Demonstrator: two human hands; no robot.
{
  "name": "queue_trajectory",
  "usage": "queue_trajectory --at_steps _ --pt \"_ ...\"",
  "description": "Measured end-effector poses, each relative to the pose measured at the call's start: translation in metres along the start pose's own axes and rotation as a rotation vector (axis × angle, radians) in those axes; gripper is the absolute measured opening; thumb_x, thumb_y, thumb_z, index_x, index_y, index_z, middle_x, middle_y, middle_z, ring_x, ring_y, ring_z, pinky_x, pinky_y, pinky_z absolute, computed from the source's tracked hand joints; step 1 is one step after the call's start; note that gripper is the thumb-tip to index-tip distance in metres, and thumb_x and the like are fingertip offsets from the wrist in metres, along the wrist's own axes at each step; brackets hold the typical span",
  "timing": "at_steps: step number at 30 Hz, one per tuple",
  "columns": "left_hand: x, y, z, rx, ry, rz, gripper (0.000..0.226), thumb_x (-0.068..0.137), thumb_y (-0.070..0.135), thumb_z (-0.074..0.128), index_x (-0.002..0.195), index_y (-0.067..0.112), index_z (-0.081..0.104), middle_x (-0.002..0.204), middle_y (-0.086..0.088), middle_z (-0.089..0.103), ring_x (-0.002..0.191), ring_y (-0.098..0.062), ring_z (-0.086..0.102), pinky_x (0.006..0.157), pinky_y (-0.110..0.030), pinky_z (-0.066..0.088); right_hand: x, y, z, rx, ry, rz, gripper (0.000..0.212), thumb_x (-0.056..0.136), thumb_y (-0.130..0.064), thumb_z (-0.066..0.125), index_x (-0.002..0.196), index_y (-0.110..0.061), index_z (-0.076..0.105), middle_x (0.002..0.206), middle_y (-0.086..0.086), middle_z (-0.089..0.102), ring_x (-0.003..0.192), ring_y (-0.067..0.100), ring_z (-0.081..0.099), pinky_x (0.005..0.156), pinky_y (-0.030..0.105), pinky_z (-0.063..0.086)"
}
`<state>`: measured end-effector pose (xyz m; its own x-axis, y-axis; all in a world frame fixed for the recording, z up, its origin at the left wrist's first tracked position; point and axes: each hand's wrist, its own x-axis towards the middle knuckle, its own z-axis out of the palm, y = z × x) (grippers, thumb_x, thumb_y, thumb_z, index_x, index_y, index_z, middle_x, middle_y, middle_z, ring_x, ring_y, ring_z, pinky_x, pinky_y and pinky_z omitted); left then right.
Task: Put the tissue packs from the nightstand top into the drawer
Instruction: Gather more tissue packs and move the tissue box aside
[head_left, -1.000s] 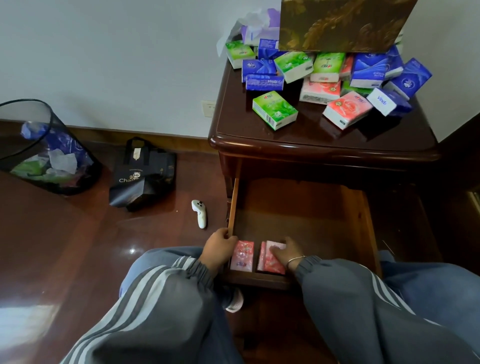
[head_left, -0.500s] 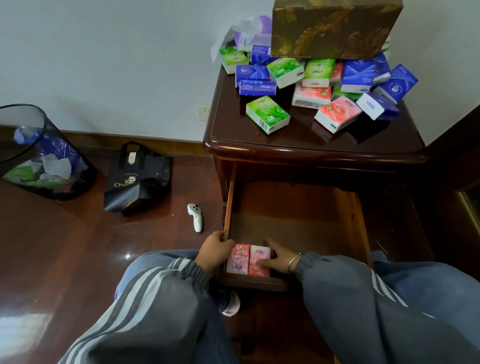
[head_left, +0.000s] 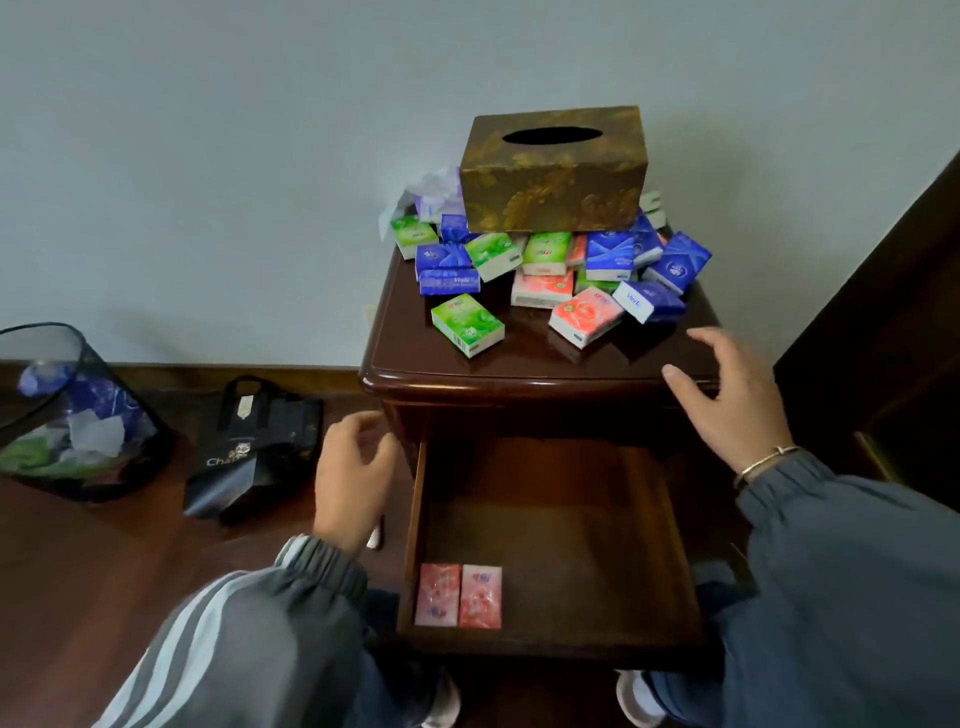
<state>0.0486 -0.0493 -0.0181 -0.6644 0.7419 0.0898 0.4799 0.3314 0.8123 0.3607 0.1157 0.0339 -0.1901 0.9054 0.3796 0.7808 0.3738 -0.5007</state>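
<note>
**Both hands empty, raised between drawer and pile**

Left hand (head_left: 353, 478) loosely curled, fingers (head_left: 371, 423) bent inward, nothing held; hovering just left of the open drawer (head_left: 670, 545), beside its left wall. Right hand (head_left: 727, 410) spread wide, fingers (head_left: 711, 340) splayed and empty, over the front right corner of the nightstand (head_left: 415, 358), a bracelet (head_left: 763, 462) at the wrist.

Two pink tissue packs (head_left: 460, 595) lying flat, side by side and touching, in the drawer's near left corner: below and right of the left fingers, well down and left of the right fingers, clear of both.

Pile of tissue packs (head_left: 545, 265) heaped at the back of the top, beyond both sets of fingertips. Nearest the right fingers: a pink pack (head_left: 587, 314) and a blue pack (head_left: 649, 301), just up and left of them, not touched. A lone green pack (head_left: 467, 325) up and right of the left fingers, apart from them. Brown tissue box (head_left: 553, 182) perched on the heap, farthest from either hand
</note>
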Motion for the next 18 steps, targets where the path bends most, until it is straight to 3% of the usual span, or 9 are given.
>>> queue_trajectory --at_steps 3,7,10,14,18 --pt "0.01 0.038 0.002 0.03 -0.002 0.177 0.025 0.088 0.013 0.061 0.112 0.017 0.059 0.107 0.002 0.053 0.096 -0.013 0.056 0.088 -0.028 0.046 0.027 0.017 0.015 -0.138 -0.04 0.091 0.068 0.085 -0.043 0.061 0.143 -0.018 0.034 0.146 0.015 0.036 0.134 0.036 0.032 0.11 0.046 0.026" --pt "0.022 0.078 0.02 0.161 -0.08 0.367 0.032 0.089 0.017 0.061 0.119 0.011 0.057 0.117 -0.001 0.053 0.112 -0.019 0.053 0.099 -0.033 0.043 0.048 0.014 0.04 -0.186 -0.056 0.05 0.076 0.083 -0.058 0.052 0.147 -0.028 0.023 0.155 0.011 0.02 0.14 0.036 0.023 0.111 0.051 0.026" --pt "0.03 0.105 0.042 0.262 -0.106 0.505 0.035 0.088 0.023 0.062 0.12 0.011 0.057 0.121 -0.005 0.055 0.113 -0.023 0.05 0.096 -0.035 0.039 0.051 0.011 0.055 -0.251 -0.102 0.055 0.076 0.082 -0.065 0.047 0.147 -0.032 0.022 0.156 0.007 0.021 0.142 0.032 0.022 0.109 0.051 0.027" --pt "0.043 0.136 0.085 0.36 -0.155 0.628 0.043 0.088 0.034 0.059 0.126 0.014 0.054 0.124 -0.005 0.054 0.114 -0.024 0.05 0.096 -0.038 0.04 0.047 0.015 0.065 -0.272 -0.034 0.017 0.071 0.082 -0.062 0.047 0.143 -0.027 0.032 0.152 0.008 0.032 0.135 0.027 0.038 0.102 0.046 0.034" --pt "0.054 0.157 0.131 0.505 -0.165 0.641 0.058 0.089 0.048 0.053 0.137 0.017 0.043 0.133 -0.003 0.049 0.123 -0.025 0.046 0.096 -0.041 0.037 0.044 0.015 0.066 -0.245 0.025 -0.017 0.064 0.081 -0.053 0.054 0.136 -0.023 0.043 0.148 0.008 0.038 0.128 0.025 0.046 0.1 0.044 0.037"
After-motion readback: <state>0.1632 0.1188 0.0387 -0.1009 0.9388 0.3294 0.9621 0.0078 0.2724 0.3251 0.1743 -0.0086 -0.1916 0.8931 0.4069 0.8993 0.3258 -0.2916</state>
